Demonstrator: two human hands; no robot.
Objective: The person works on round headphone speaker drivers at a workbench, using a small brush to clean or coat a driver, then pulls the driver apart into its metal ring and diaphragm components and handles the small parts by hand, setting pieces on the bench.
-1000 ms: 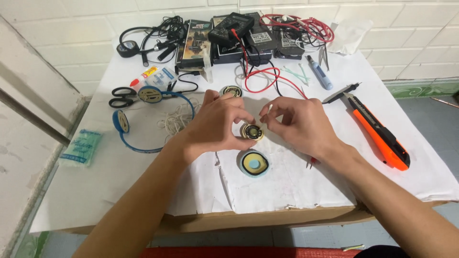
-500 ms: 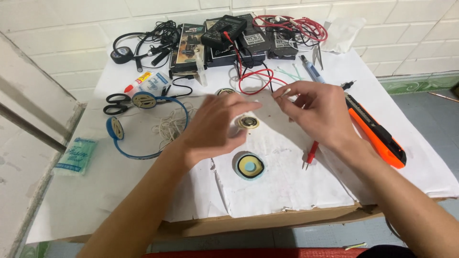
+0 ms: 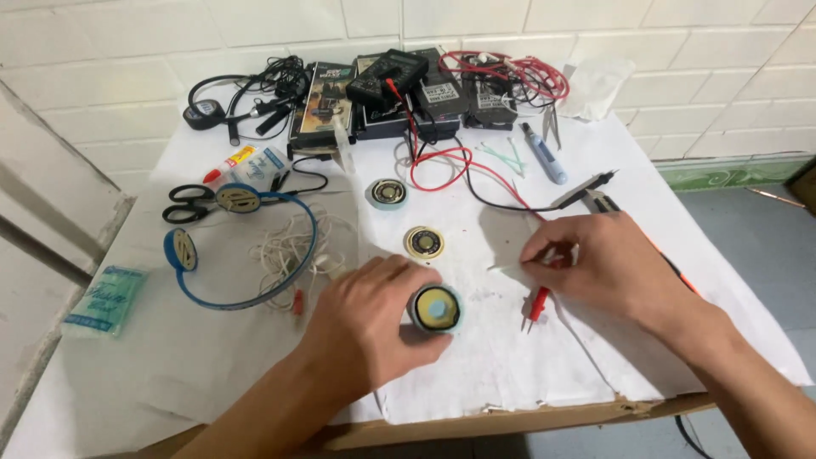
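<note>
A person's left hand (image 3: pixel 374 327) rests on the paper-covered bench (image 3: pixel 170 374), thumb and fingers (image 3: pixel 406 274) closed around a small round speaker (image 3: pixel 436 309) at the bench's near middle, apparently to steady it. The speaker lies flat, its pale blue centre facing up; being a disc, it has no long axis to speak of.

The right hand (image 3: pixel 608 268) hovers just to the right, its fingertips pinched together on a thin pale sliver (image 3: pixel 503 268) that runs roughly left to right, its free end aimed toward the speaker. What the sliver is cannot be told. A red probe (image 3: pixel 535 303) lies under that hand, pointing toward the near edge.

Two more speaker discs (image 3: pixel 423 242) sit farther back, well apart from the held one. Blue headphones (image 3: pixel 242 246) with a tangle of white cord lie to the left beside scissors (image 3: pixel 187 204); a multimeter (image 3: pixel 391 76) and red leads (image 3: pixel 442 166) crowd the far edge by the tiled wall.
</note>
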